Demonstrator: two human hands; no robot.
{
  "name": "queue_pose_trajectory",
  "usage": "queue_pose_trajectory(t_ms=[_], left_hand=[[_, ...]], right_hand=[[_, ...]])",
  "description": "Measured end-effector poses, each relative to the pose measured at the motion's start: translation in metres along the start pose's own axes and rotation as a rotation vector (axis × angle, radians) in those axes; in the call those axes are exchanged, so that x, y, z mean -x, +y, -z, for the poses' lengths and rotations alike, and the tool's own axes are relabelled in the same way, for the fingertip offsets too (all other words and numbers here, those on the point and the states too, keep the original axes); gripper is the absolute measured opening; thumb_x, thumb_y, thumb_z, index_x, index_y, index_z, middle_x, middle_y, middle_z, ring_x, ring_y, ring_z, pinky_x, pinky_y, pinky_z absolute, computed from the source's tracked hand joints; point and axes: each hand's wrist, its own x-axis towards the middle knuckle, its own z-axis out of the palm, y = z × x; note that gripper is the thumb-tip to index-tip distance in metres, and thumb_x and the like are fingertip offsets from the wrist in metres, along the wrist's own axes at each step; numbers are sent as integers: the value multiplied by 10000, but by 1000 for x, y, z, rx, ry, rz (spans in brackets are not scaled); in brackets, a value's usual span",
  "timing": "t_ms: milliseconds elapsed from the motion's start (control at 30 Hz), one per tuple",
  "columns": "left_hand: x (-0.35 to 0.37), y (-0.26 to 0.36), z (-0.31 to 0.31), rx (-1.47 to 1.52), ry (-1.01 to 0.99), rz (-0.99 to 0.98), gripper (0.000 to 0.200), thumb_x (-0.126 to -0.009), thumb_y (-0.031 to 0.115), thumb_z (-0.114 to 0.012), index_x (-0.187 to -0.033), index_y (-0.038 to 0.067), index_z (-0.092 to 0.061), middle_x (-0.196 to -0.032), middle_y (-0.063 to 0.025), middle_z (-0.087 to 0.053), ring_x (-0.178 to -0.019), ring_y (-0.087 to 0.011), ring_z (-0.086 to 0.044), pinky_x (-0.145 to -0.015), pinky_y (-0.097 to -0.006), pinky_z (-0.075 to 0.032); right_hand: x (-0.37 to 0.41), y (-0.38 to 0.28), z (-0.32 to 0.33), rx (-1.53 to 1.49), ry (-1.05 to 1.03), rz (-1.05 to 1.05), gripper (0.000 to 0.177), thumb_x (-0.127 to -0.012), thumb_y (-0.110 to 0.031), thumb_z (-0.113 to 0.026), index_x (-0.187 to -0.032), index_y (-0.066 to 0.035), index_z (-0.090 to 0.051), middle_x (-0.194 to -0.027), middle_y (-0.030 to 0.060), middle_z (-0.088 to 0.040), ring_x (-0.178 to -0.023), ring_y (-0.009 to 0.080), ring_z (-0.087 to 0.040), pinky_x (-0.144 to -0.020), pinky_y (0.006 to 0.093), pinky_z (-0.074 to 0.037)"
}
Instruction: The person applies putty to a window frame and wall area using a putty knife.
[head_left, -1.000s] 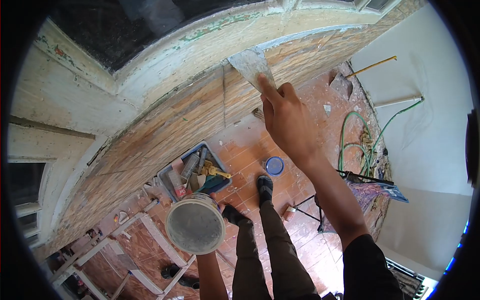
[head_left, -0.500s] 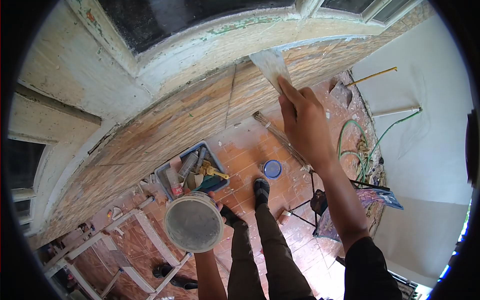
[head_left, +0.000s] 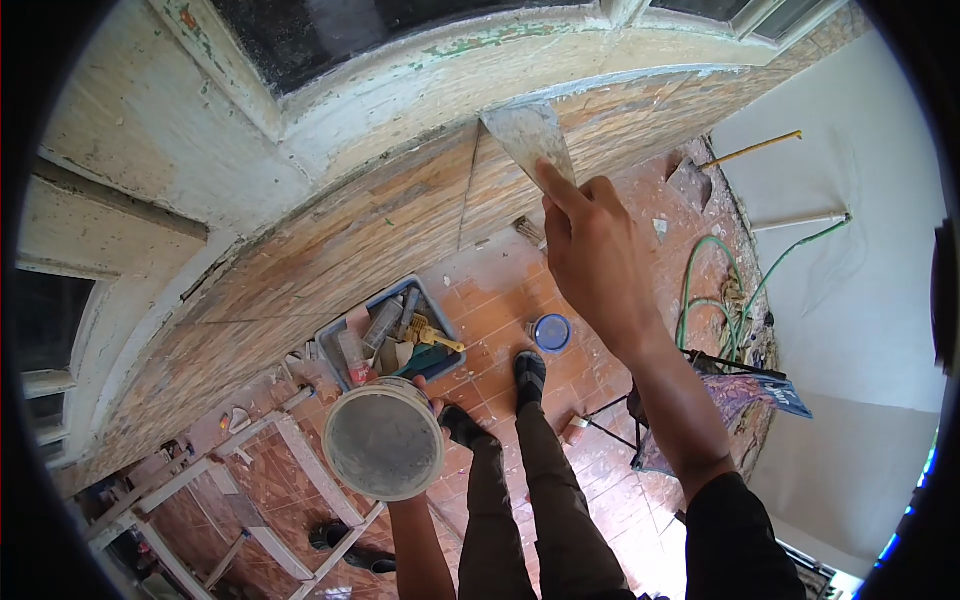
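Fig.: R hand [head_left: 600, 260] is closed round the handle of a putty knife [head_left: 528, 135]. The index finger is stretched out along the blade and the other fingers are curled; the handle itself is hidden in the fist. The blade lies flat on the brick wall [head_left: 330, 250], just R of a vertical joint, w/ its wide edge at the lower edge of the pale painted sill [head_left: 420, 90].

L hand [head_left: 428, 393] grips a round tub [head_left: 383, 440] from beneath; only the fingertips show at the rim. The tub's mouth faces up and grey filler shows inside. It is well below the knife.

Room: bare brick lies open to L and R of the blade, and the sill closes it off above.

Knife's long axis: from the fist up and slightly L, wide end toward the sill.

Down on the tiled floor [head_left: 490, 300]: a blue crate [head_left: 445, 335] w/ tools at the wall's foot, a blue lid [head_left: 549, 332] near one shoe, and a green hose [head_left: 700, 290] by the far edge.
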Motion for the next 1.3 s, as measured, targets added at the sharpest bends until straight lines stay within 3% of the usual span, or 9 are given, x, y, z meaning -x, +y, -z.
queue_pose_trajectory(t_ms=[300, 400, 500, 700, 900, 1067, 1167, 1267, 1300], left_hand=[[-3, -7, 6, -45, -85, -10, 677, -974, 527, -595, -1569, 291, -377, -1583, -196, -397, -1306, -444, -476, -895, -545, -497], [-4, -9, 8, -85, -69, -16, 684, -970, 537, -599, -1570, 296, -378, -1584, -194, -387, -1291, -439, -475, -908, -549, -506], [-7, -11, 10, -23, -66, 24, 685, -971, 542, -595, -1572, 300, -374, -1581, -195, -392, -1279, -431, -479, -917, -543, -510], [-16, -14, 4, -32, -94, 45, 654, -976, 562, -579, -1553, 299, -419, -1572, -187, -419, -1273, -432, -478, -922, -544, -503], [-30, -18, 19, -177, 103, -214, 716, -987, 565, -559, -1591, 244, -348, -1592, -230, -383, -1443, -489, -368, -1138, -588, -416], [-42, -5, 20, -209, -18, -78, 753, -984, 580, -554, -1584, 169, -358, -1588, -265, -373, -1488, -448, -331, -1213, -604, -313], [-40, -6, 14, -140, -117, -32, 759, -976, 595, -557, -1566, 146, -393, -1585, -267, -378, -1483, -426, -353, -1213, -606, -309], [-36, -14, 14, -148, 12, -79, 771, -971, 611, -552, -1562, 140, -399, -1581, -238, -399, -1476, -417, -367, -1212, -605, -308], [-35, -15, 14, -164, 85, -108, 777, -969, 617, -549, -1563, 140, -397, -1579, -224, -408, -1474, -415, -371, -1211, -604, -309]], right_hand=[[1, -3, -9, -216, 6, -96, 361, -976, -82, -607, -1333, -52, -655, -884, 250, -608, -730, 423, -645, -657, 480, -531], [2, -4, -10, -264, 65, -115, 336, -986, -84, -621, -1314, -38, -679, -802, 200, -601, -677, 328, -617, -638, 422, -480], [3, -5, -1, -306, 85, -124, 368, -978, -80, -616, -1340, -27, -648, -847, 247, -600, -740, 410, -639, -674, 465, -520], [17, -4, 25, -183, 17, -55, 360, -974, -69, -611, -1331, -38, -647, -838, 204, -590, -718, 367, -650, -640, 463, -514], [61, -12, 44, -251, -275, 76, 412, -964, -89, -638, -1372, -52, -596, -884, 178, -601, -687, 362, -661, -601, 458, -530], [7, 39, -5, -88, 70, 106, 411, -979, -97, -615, -1386, -68, -575, -899, 179, -604, -647, 377, -656, -552, 462, -552], [-3, 41, -30, -49, 67, 91, 391, -995, -115, -587, -1383, -65, -567, -919, 202, -606, -645, 398, -651, -558, 487, -556], [11, 20, -9, 31, -75, 44, 360, -999, -132, -579, -1351, -55, -580, -930, 228, -600, -658, 411, -653, -580, 496, -556], [20, 17, 9, -7, -278, 37, 352, -994, -125, -585, -1338, -51, -577, -920, 235, -590, -657, 422, -649, -587, 504, -550]])
